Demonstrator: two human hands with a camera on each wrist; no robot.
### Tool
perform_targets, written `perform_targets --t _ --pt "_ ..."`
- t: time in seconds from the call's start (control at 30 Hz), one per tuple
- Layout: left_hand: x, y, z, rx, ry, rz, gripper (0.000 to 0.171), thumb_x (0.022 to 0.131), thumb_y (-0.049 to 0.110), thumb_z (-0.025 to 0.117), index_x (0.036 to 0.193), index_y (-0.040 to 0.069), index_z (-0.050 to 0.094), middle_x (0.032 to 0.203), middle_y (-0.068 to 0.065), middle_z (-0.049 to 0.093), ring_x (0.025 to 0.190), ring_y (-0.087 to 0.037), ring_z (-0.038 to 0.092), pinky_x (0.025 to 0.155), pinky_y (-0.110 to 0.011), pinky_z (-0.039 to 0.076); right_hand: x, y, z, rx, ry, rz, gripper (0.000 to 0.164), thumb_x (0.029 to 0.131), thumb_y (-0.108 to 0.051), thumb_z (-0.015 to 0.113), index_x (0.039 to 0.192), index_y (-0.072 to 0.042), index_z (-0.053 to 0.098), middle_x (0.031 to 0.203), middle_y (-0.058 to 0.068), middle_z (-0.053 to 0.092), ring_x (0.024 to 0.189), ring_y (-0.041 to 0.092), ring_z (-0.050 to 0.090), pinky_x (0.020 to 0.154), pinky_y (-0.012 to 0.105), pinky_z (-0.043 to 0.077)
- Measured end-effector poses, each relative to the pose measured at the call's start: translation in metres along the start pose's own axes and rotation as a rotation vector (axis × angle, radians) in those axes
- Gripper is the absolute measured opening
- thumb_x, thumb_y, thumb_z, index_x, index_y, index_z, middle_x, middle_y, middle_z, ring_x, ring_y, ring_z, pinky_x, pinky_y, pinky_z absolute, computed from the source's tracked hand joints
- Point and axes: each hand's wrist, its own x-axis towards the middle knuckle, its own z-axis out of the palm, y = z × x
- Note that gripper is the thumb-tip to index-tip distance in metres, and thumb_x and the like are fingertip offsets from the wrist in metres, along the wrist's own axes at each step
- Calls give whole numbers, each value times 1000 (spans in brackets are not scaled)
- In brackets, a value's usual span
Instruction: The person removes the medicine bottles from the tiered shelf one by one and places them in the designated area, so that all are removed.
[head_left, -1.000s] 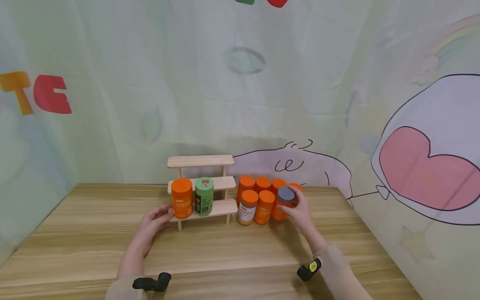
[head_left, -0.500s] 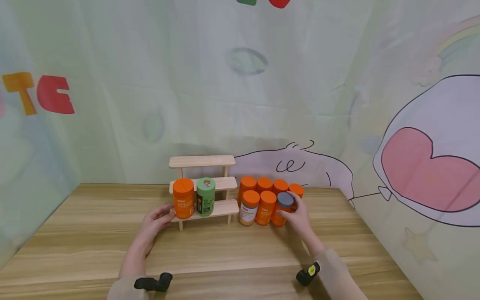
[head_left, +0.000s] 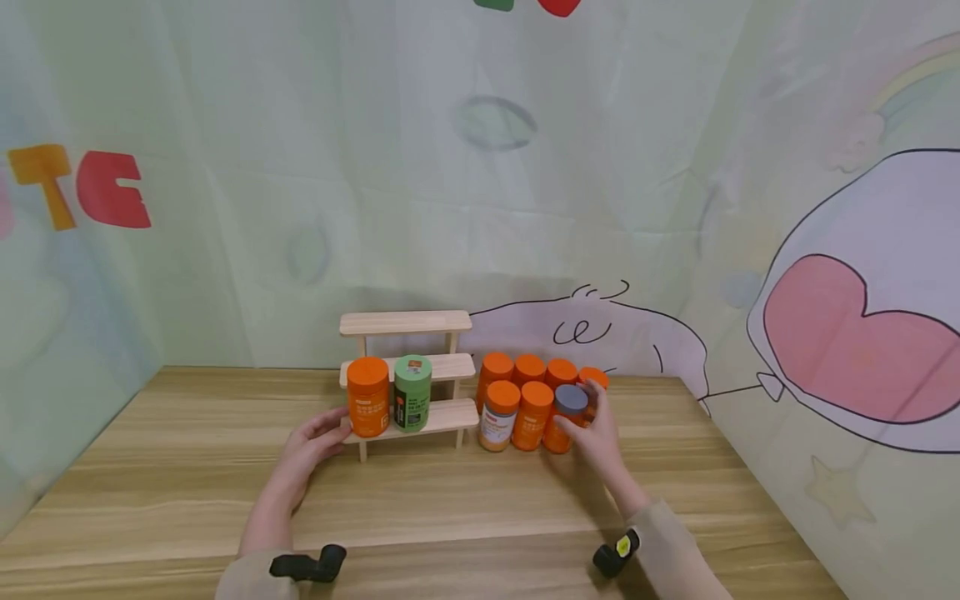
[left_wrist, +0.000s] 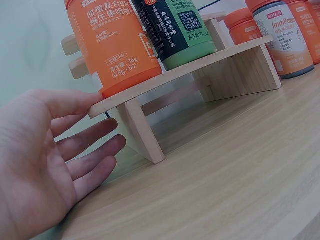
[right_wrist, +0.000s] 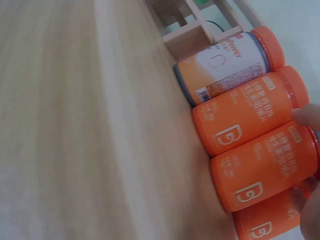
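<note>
My left hand (head_left: pixel 311 446) is at the left end of the lowest step of a small wooden shelf (head_left: pixel 427 421), its thumb at the step's corner in the left wrist view. An orange supplement bottle (head_left: pixel 367 400) and a green-lidded bottle (head_left: pixel 412 398) stand side by side on that step. My right hand (head_left: pixel 600 442) spreads its thumb and fingers around an orange bottle with a grey lid (head_left: pixel 570 404), at the right end of the front row on the table. In the right wrist view a thumb (right_wrist: pixel 307 115) overlaps the neighbouring orange bottle (right_wrist: pixel 245 112).
Left of the grey-lidded bottle stand an orange bottle (head_left: pixel 532 421) and a white-labelled bottle with an orange lid (head_left: pixel 497 421). Several orange-lidded bottles (head_left: pixel 529 367) line up behind, before a printed curtain (head_left: pixel 480 192). The wooden table (head_left: pixel 450 517) extends toward me.
The grey-lidded bottle has come down slightly at the end of the front row. My right fingers have since spread away from its lid. My left hand keeps its place at the shelf.
</note>
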Motion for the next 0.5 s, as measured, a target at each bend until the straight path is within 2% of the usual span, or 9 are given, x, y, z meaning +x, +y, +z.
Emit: perform_targets --t 0.13,0.2,0.33,0.5 --pt "0 0 0 7 -3 0 61 99 26 58 147 -4 37 147 -18 44 93 11 55 84 -15 49 3 -11 -2 44 23 -14 71 84 -1 74 142 3 34 140 23 46 124 34 45 92 19 39" --pt "0 0 0 8 -5 -1 61 99 27 58 147 -4 36 148 -19 42 93 11 55 84 -15 49 4 -20 -2 67 26 -22 70 84 -1 73 142 2 34 140 22 45 129 35 43 100 25 39" --pt "0 0 0 4 -4 -6 61 99 26 58 147 -3 36 150 -21 39 93 11 54 84 -14 49 9 -35 -3 92 8 -32 71 86 -4 72 145 1 32 144 21 42 134 37 39 112 45 34" --pt "0 0 0 7 -5 -4 61 99 26 58 147 -3 36 150 -20 40 93 10 55 84 -15 49 14 -51 1 80 -19 -48 70 87 -9 73 145 -3 34 145 16 43 136 37 37 114 53 31"
